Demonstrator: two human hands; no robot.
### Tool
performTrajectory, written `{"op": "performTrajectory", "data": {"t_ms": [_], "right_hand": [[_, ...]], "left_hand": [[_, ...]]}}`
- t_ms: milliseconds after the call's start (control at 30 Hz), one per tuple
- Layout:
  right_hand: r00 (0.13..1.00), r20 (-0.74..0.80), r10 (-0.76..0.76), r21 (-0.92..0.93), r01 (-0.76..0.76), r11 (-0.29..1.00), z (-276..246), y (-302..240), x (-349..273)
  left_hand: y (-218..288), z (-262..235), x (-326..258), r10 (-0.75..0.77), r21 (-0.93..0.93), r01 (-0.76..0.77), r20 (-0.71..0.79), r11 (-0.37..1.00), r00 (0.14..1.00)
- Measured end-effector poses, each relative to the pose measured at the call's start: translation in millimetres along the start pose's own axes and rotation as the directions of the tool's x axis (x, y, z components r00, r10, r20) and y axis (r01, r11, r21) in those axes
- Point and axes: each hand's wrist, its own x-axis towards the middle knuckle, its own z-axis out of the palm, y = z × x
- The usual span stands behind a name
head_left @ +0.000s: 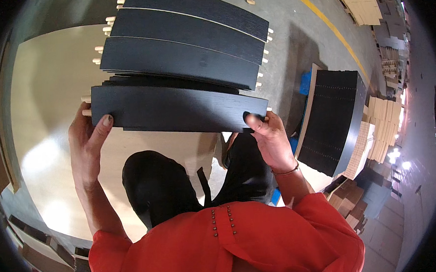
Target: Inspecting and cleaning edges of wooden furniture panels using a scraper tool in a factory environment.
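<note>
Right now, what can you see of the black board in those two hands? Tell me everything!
The black board is long and narrow, with faint, wood-like grain. Pale dowels stick out at its left end, and one shows at the right. It slants slightly, its right end lower in the picture. The left hand holds one end and the right hand the other, thumbs on its broad face. It is nearer the person than the stacked black boards; whether they touch, I can't tell.

I can read no words or numbers from here, on the boards (177,108) or elsewhere. I see a yellow floor line (328,20).
</note>
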Motion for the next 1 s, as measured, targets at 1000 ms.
{"op": "performTrajectory", "data": {"t_ms": [1000], "right_hand": [[0.864, 0.085, -0.496, -0.449, 0.478, 0.755, -22, 36, -61]], "left_hand": [[-24, -22, -56, 0.125, 0.169, -0.078, -0.283, 0.982, 0.951]]}}
